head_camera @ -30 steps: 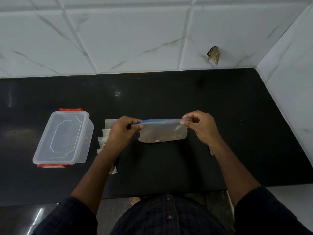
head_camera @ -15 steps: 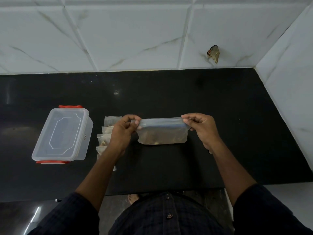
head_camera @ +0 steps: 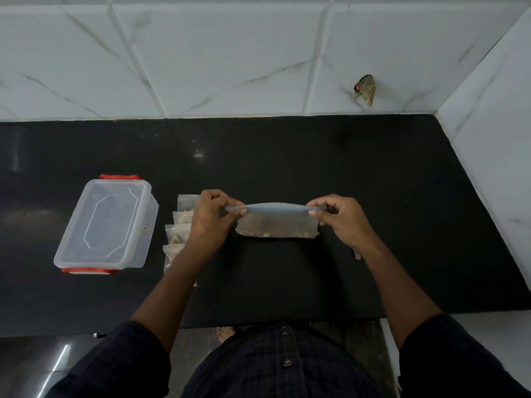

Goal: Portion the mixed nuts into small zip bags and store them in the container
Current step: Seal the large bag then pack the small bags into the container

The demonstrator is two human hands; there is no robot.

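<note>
Head view: both hands pinch a zip bag [head_camera: 277, 224] of nuts by its top strip, left hand [head_camera: 211, 218] at one end, right hand [head_camera: 340, 219] at the other, just above the black tabletop [head_camera: 287, 156]. Right of the lidded container [head_camera: 107, 224], partly behind the left hand, lie smaller filled bags [head_camera: 179, 225]. If the seal is only partly pressed, nuts could spill when the bag tips. White marble-look tiles [head_camera: 230, 53] back the tabletop and turn a corner far from the container.

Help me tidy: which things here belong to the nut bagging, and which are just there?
Job: zip bag of nuts pinched by left hand and right hand; filled small bags; lidded container.

Just there: debris on wall tile; black counter.
</note>
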